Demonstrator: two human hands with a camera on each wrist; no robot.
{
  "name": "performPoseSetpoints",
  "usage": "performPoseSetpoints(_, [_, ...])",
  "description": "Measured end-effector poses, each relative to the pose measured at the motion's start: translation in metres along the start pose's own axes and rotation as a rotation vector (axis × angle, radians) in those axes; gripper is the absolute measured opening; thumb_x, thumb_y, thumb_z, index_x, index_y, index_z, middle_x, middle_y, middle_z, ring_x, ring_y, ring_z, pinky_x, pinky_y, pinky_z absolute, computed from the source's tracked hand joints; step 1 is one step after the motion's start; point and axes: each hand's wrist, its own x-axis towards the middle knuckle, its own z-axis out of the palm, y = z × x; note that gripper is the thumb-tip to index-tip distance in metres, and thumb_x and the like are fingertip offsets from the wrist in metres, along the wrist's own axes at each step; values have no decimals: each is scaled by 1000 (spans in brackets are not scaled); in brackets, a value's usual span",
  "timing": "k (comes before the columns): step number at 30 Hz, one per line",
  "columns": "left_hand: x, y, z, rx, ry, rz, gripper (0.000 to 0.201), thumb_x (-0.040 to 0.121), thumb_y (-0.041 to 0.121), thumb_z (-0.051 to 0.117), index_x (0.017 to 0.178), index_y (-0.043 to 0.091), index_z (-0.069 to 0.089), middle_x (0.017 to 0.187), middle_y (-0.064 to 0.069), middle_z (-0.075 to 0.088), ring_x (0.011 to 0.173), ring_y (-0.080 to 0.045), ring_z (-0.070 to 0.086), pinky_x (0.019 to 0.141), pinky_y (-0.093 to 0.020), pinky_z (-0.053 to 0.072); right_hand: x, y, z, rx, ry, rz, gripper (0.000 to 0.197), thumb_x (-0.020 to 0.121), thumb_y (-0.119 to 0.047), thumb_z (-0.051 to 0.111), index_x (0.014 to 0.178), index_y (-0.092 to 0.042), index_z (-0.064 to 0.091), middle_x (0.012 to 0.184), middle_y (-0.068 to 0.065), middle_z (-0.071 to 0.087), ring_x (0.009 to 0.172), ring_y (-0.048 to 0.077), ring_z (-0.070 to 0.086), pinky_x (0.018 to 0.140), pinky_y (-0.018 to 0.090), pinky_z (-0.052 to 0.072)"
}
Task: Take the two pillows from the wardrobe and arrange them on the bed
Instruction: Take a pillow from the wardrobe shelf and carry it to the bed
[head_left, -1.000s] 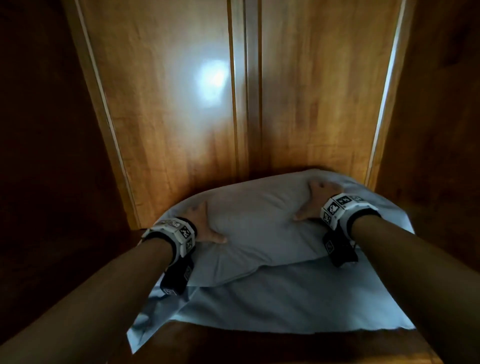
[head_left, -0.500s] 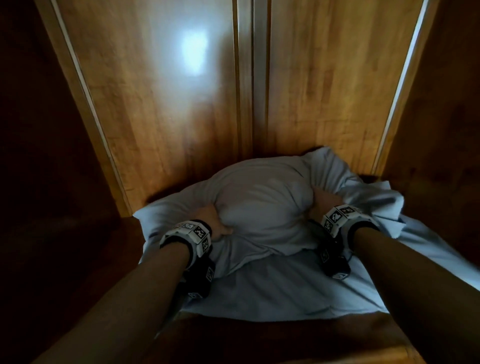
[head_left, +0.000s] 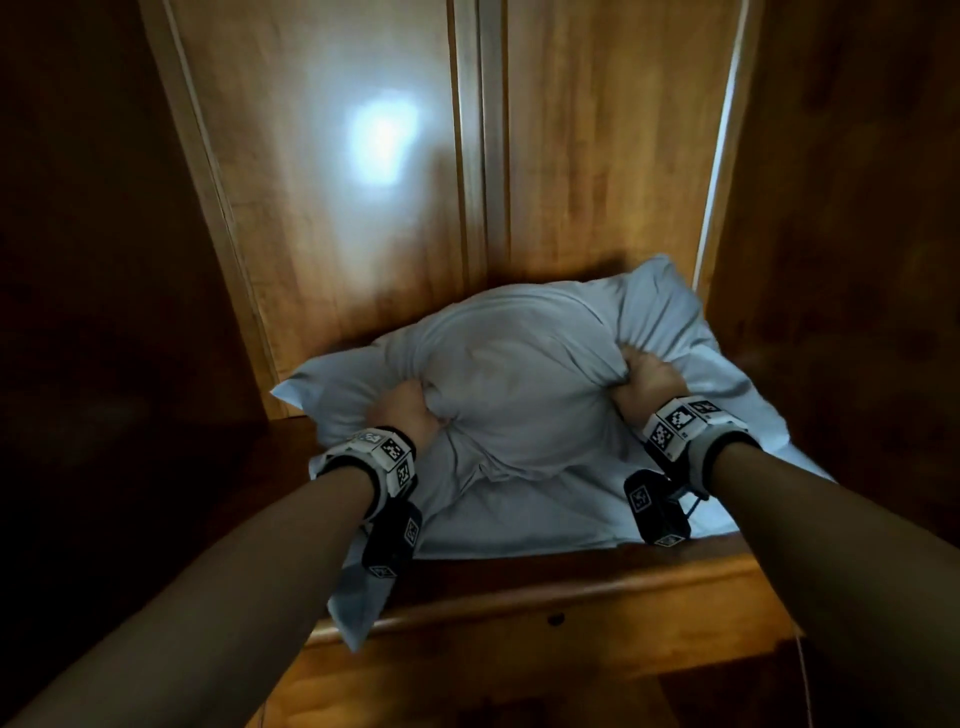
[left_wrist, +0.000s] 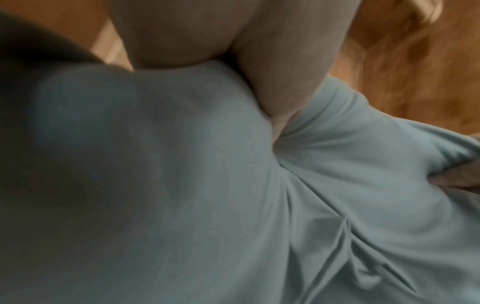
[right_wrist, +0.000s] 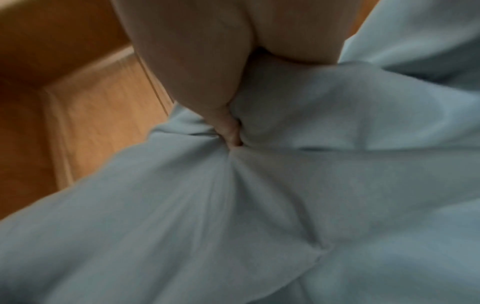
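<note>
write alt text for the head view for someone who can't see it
Both hands, left hand and right hand, grip the bunched upper pillow, which sits on a second pillow on a wooden wardrobe shelf. Wooden panels rise behind.

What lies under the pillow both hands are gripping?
Under the top pillow, gripped by the left hand and right hand, lies a second pillow on the wooden shelf. Its middle is covered.
</note>
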Motion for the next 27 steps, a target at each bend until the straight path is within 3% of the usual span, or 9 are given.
performPoseSetpoints(4, [-75,21,-9,-13,21,38,35,86,37,63,111,13,65,112,-11,69,103,-33,64,92,-43,52,-66,14,-26,6,18,8,57,82,-13,57,137,-27,51,130,16,62,120,40,56,104,38,46])
performPoseSetpoints(7, [-139,31,-4,-19,-49,-8,31,88,38,63,107,12,66,107,-8,69,100,-30,65,83,-35,51,-127,29,-40,-16,13,34,55,85,-16,57,138,-29,49,130,16,62,119,41,57,102,40,46])
performPoseSetpoints(10, [-192,39,3,-38,-147,-41,32,89,37,64,107,12,66,106,-5,69,99,-27,65,78,-28,45,-190,46,-54,-36,11,71,52,86,-13,56,137,-23,51,127,20,63,118,43,56,100,40,45])
performPoseSetpoints(12, [-222,44,7,-65,-205,-40,33,85,37,68,106,11,68,106,-5,70,99,-27,65,82,-30,48,-227,54,-66,-44,11,95,49,85,-10,56,133,-19,54,123,22,64,115,43,58,96,40,46])
performPoseSetpoints(15, [-261,48,15,-97,-278,-6,37,76,37,74,105,14,71,105,-10,73,100,-31,67,92,-43,54,-280,64,-82,-86,11,158,45,83,-9,56,127,-17,57,117,24,66,111,43,60,88,39,48])
performPoseSetpoints(17, [-284,50,24,-77,-324,35,38,74,35,76,105,13,71,106,-11,73,100,-33,67,92,-46,54,-317,72,-89,-116,17,211,44,83,-9,55,127,-16,56,118,23,65,111,43,59,89,40,49])
performPoseSetpoints(23, [-361,47,54,-23,-490,106,28,80,28,76,102,11,70,97,-10,71,91,-29,65,82,-32,50,-435,105,-81,-163,1,424,44,83,-8,55,127,-15,54,114,20,66,106,39,62,86,38,50])
performPoseSetpoints(27, [-419,25,88,21,-665,131,25,75,26,81,92,9,73,92,-11,74,88,-30,69,85,-41,57,-529,123,-59,-161,-42,586,48,83,-10,55,130,-18,53,116,20,66,108,40,61,88,39,50])
